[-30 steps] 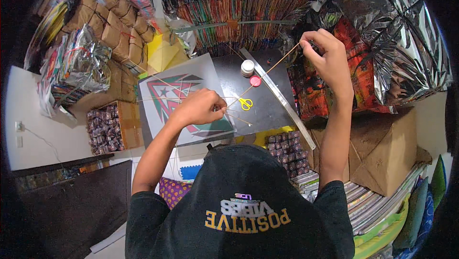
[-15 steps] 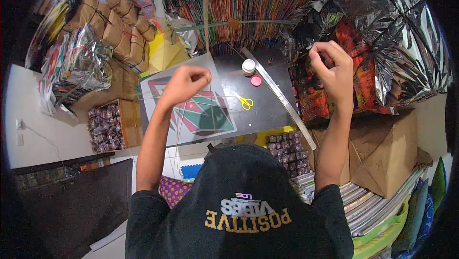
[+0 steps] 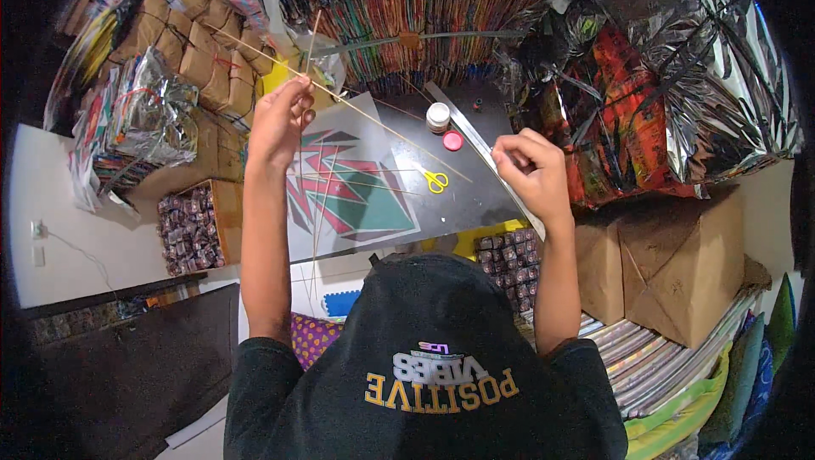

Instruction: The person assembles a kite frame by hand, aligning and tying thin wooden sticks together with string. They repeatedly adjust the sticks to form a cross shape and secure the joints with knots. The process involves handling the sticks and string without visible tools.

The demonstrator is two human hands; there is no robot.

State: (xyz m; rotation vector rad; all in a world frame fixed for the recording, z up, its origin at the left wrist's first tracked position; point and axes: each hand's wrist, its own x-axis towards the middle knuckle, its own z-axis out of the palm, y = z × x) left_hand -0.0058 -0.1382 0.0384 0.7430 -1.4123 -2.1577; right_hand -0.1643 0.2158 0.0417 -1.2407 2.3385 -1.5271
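My left hand (image 3: 282, 125) is raised over the table's left side, its fingertips pinching thin bamboo sticks (image 3: 373, 116) that cross at the grip. One long stick slants from the upper left down to the right; a shorter piece points upward. To the right, my right hand (image 3: 536, 176) is held in a closed pinch above the metal ruler (image 3: 468, 127); whatever lies between its fingertips is too fine to make out. Beneath the sticks, a pale sheet with a red, green and dark angular pattern (image 3: 373, 205) lies on the table, with other thin sticks (image 3: 326, 193) over it.
Yellow-handled scissors (image 3: 436, 182), a white jar (image 3: 438, 117), its pink lid (image 3: 452, 140) and a small dark spool (image 3: 478, 104) rest on the dark table (image 3: 441, 222). Stacked colourful sheets (image 3: 407, 2) stand behind. Foil-wrapped bundles (image 3: 713, 78) and a cardboard box (image 3: 679, 265) crowd the right.
My left hand has moved left and slightly away, and the long stick has swung from upright to a diagonal. My right hand has come lower and further left, still pinched.
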